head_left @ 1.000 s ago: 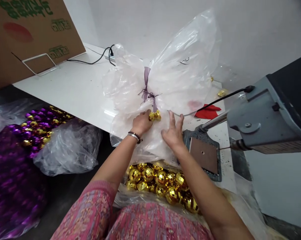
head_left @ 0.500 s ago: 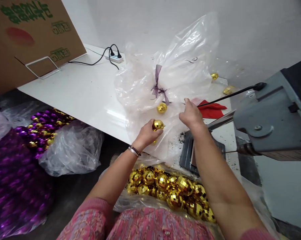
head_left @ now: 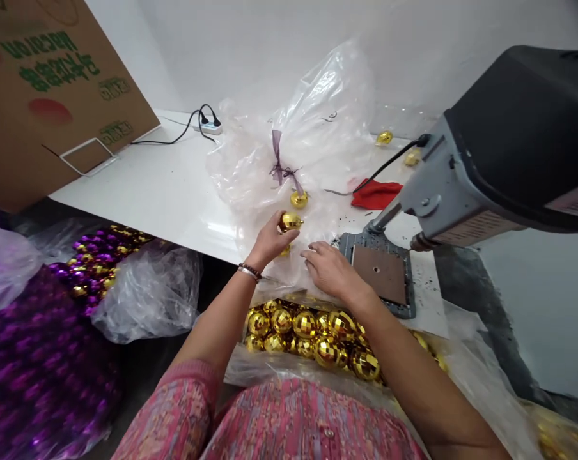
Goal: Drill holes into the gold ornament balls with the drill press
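My left hand [head_left: 270,241] is closed round a shiny gold mirror-ball bauble [head_left: 291,222], its small cap pointing right. Just under that hand, part of another gold piece [head_left: 285,250] shows. A further gold bauble [head_left: 298,199] lies on the clear plastic bag [head_left: 255,172] beyond. My right hand [head_left: 331,269] hovers low over the plastic at the bag's near side, its fingers loosely bent and apart, with nothing seen in them. Right of it stands a drill press, with its brown base board [head_left: 380,275] and grey-black head [head_left: 490,153].
Many gold baubles [head_left: 305,324] fill an open plastic bag against my body. Two more baubles [head_left: 383,137] and a red cloth [head_left: 376,193] lie at the back right. A cardboard box [head_left: 59,108], a power strip [head_left: 207,125] and bags of purple baubles [head_left: 44,364] are leftward.
My right hand has come back from near the red cloth toward my body, uncovering the drill press base. My left hand still holds the bauble. The view has shifted to the right.
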### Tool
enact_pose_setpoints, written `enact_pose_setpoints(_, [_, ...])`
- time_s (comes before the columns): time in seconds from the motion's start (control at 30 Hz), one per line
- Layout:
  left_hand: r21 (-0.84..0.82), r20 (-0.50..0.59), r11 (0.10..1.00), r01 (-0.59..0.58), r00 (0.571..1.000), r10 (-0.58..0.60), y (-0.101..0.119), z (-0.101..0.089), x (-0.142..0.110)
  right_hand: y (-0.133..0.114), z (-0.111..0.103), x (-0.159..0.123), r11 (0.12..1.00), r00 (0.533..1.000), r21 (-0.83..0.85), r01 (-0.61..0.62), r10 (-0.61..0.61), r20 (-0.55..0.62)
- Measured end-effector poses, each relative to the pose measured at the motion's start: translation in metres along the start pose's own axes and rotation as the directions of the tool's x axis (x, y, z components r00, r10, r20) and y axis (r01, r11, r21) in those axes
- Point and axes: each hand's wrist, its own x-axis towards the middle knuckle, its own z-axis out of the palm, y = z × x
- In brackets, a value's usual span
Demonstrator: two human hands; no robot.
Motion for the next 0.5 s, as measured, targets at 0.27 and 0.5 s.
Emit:
enact_pose_setpoints(0.27, [-0.173,0.032,0.983,-0.057,0.997,0.063,0.031,0.018,-0.006,0.021,-0.017,-0.093,0.968,0.975,0.227,0.104,-0.054,-0.216])
enact_pose_setpoints(0.5, [-0.524,0.568,0.803,0.285,0.819,0.079,0.047,0.053,-0.083,0.019,-0.022,-0.118,0.804,0.842,0.586,-0.101,0.383,-0.380])
